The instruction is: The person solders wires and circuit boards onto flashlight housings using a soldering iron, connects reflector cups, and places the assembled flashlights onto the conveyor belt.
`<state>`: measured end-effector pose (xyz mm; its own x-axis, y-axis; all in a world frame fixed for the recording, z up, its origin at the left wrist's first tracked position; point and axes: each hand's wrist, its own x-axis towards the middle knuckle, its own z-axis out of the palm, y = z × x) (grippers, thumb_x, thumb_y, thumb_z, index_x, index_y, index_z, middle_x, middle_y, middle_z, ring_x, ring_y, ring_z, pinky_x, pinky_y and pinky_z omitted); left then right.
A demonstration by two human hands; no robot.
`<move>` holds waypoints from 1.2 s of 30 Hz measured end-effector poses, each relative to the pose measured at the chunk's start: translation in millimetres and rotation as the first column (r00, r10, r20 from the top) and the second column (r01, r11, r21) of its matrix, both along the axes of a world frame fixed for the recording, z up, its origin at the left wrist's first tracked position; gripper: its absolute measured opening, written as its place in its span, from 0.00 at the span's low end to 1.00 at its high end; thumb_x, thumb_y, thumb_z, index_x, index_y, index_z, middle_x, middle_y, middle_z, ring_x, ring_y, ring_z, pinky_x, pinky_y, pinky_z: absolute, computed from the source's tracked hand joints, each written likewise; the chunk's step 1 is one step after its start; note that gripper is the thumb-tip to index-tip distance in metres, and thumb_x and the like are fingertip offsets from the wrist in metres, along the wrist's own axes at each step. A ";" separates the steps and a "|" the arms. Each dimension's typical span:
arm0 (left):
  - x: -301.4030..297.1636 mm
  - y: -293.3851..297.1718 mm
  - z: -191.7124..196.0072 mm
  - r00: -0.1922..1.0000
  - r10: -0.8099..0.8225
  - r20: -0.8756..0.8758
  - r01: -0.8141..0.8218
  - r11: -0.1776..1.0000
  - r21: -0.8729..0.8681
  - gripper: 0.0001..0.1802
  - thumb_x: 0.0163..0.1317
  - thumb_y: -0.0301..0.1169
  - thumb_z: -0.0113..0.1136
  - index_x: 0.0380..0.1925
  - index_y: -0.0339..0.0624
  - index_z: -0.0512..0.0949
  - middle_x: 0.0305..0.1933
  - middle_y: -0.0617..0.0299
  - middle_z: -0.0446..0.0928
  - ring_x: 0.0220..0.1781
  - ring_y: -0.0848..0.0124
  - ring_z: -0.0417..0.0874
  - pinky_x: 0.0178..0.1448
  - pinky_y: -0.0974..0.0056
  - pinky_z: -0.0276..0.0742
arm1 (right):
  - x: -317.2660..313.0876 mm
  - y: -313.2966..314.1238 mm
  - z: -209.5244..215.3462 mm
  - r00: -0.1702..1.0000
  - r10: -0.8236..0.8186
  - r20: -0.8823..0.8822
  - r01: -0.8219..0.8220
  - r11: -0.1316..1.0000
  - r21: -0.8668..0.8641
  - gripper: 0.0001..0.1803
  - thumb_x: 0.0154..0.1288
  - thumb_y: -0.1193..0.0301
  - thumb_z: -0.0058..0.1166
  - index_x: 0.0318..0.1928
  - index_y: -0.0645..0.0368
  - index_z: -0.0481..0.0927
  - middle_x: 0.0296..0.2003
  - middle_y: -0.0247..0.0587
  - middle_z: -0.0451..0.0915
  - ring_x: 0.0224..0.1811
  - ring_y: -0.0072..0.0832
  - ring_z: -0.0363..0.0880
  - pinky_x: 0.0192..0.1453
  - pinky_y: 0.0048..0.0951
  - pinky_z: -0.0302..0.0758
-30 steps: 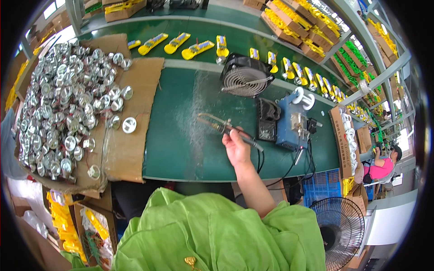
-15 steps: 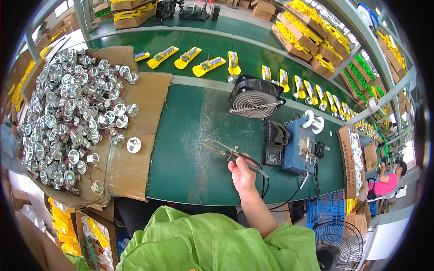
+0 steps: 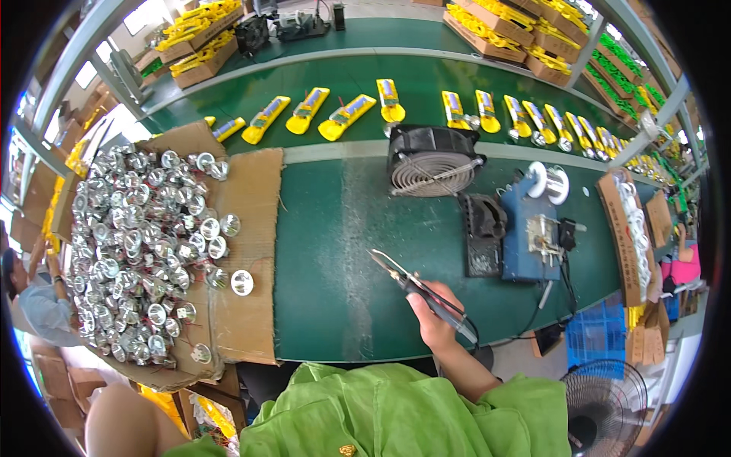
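In my right hand (image 3: pixel 438 324) is a soldering iron (image 3: pixel 440 308), with the fingers closed round its dark handle. A thin metal guide tube runs along its shaft, and its tip points up and left over the green bench. Nothing touches the tip. My left hand is out of the picture; only part of my bare left arm (image 3: pixel 129 426) shows at the lower left. Left of the iron, one round silver reflector cup (image 3: pixel 242 282) lies on a cardboard flap (image 3: pixel 251 221). Beside it is a large heap of similar cups (image 3: pixel 137 251) with thin wires, in an opened carton.
A black fan (image 3: pixel 434 164) stands at the bench's back. To its right are a black iron stand (image 3: pixel 483 236) and a blue soldering unit (image 3: pixel 525 236) with a white solder spool (image 3: pixel 548 183). Yellow lamp housings (image 3: pixel 346 116) line the far strip. A co-worker (image 3: pixel 46 305) is at the left.
The view has swung a little left. My right hand and the soldering iron have shifted slightly right and nearer to me. More of my left arm shows.
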<state>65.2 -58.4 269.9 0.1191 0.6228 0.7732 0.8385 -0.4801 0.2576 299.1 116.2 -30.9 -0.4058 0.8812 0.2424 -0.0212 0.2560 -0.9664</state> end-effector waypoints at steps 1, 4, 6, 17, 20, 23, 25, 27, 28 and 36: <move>-13.4 13.8 -1.2 0.999 0.026 0.043 -0.029 0.996 0.079 0.20 0.66 0.34 0.55 0.55 0.35 0.72 0.56 0.53 0.74 0.55 0.62 0.77 0.57 0.58 0.75 | 0.8 1.7 0.1 0.999 -0.028 0.030 0.028 1.000 -0.007 0.11 0.59 0.76 0.63 0.42 0.67 0.80 0.31 0.37 0.83 0.32 0.18 0.78 0.38 0.21 0.75; -68.5 94.9 -40.7 0.947 0.242 0.209 -0.259 0.964 0.055 0.21 0.66 0.35 0.55 0.55 0.35 0.71 0.57 0.53 0.73 0.56 0.63 0.77 0.58 0.58 0.75 | -0.1 9.0 -1.7 0.997 -0.064 -0.051 0.057 0.990 -0.133 0.11 0.58 0.77 0.63 0.42 0.68 0.80 0.31 0.38 0.82 0.32 0.20 0.78 0.38 0.21 0.75; -105.8 184.3 -102.1 0.829 0.547 0.112 -0.515 0.827 -0.227 0.28 0.60 0.38 0.63 0.57 0.36 0.69 0.58 0.54 0.73 0.61 0.61 0.74 0.63 0.57 0.70 | -2.5 8.3 -3.4 0.997 -0.069 -0.041 0.060 0.980 -0.192 0.13 0.58 0.78 0.62 0.43 0.67 0.79 0.34 0.41 0.82 0.33 0.24 0.79 0.39 0.23 0.75; -145.9 342.9 -262.0 0.788 0.577 -0.218 -0.499 0.389 -0.775 0.22 0.45 0.46 0.68 0.35 0.42 0.81 0.44 0.49 0.81 0.44 0.56 0.83 0.51 0.57 0.78 | -2.9 18.5 1.1 0.997 -0.034 0.063 0.043 0.990 -0.133 0.14 0.57 0.77 0.63 0.45 0.64 0.78 0.35 0.44 0.82 0.36 0.27 0.81 0.42 0.26 0.76; -125.5 272.9 -255.2 0.810 0.566 -0.153 -0.493 0.515 -0.701 0.20 0.45 0.46 0.66 0.32 0.43 0.83 0.39 0.49 0.79 0.42 0.54 0.82 0.47 0.54 0.78 | 2.7 12.4 4.3 0.979 -0.015 0.201 0.068 0.963 -0.262 0.14 0.58 0.77 0.63 0.45 0.65 0.78 0.35 0.42 0.81 0.36 0.24 0.79 0.43 0.25 0.75; -77.1 169.9 -257.0 0.811 0.546 -0.208 -0.534 0.546 -0.646 0.21 0.46 0.48 0.67 0.33 0.44 0.81 0.34 0.52 0.75 0.36 0.56 0.81 0.43 0.53 0.77 | -4.2 8.4 -6.1 0.985 -0.109 0.133 0.128 0.980 -0.149 0.13 0.59 0.77 0.62 0.44 0.68 0.78 0.35 0.40 0.79 0.38 0.24 0.77 0.44 0.25 0.74; -47.1 121.4 -259.9 0.810 0.521 -0.270 -0.557 0.536 -0.635 0.26 0.45 0.50 0.68 0.37 0.43 0.77 0.33 0.53 0.74 0.35 0.58 0.80 0.41 0.55 0.76 | -6.5 6.1 -11.7 0.984 -0.156 0.088 0.169 0.973 -0.159 0.13 0.59 0.77 0.61 0.43 0.69 0.77 0.35 0.42 0.80 0.37 0.24 0.77 0.43 0.24 0.74; -27.3 90.3 -260.6 0.817 0.526 -0.237 -0.532 0.527 -0.663 0.28 0.44 0.48 0.73 0.40 0.44 0.74 0.34 0.58 0.75 0.34 0.57 0.79 0.40 0.56 0.74 | -7.9 6.8 -15.9 0.983 -0.161 0.087 0.172 0.976 -0.135 0.13 0.60 0.75 0.60 0.43 0.70 0.77 0.33 0.42 0.81 0.35 0.25 0.79 0.43 0.24 0.75; -26.2 79.4 -258.2 0.815 0.557 -0.158 -0.529 0.606 -0.594 0.28 0.44 0.47 0.73 0.40 0.44 0.73 0.34 0.57 0.75 0.35 0.57 0.79 0.41 0.57 0.74 | -6.0 7.4 -16.4 0.984 -0.157 0.084 0.167 0.978 -0.124 0.13 0.61 0.74 0.60 0.43 0.70 0.77 0.32 0.42 0.81 0.34 0.25 0.79 0.42 0.24 0.75; -83.8 0.0 -235.3 0.537 0.834 -0.127 -0.773 0.426 -0.471 0.18 0.49 0.39 0.70 0.35 0.42 0.78 0.39 0.57 0.78 0.41 0.58 0.80 0.44 0.55 0.74 | -10.0 5.8 -18.6 0.981 -0.149 0.123 0.145 0.989 0.040 0.13 0.62 0.73 0.59 0.43 0.70 0.77 0.29 0.44 0.82 0.32 0.27 0.81 0.40 0.25 0.77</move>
<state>-18.6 -58.4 34.6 -0.6788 0.6362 0.3667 0.7343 0.5852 0.3441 289.1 122.0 -49.5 -0.3011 0.9265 0.2256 0.1398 0.2769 -0.9507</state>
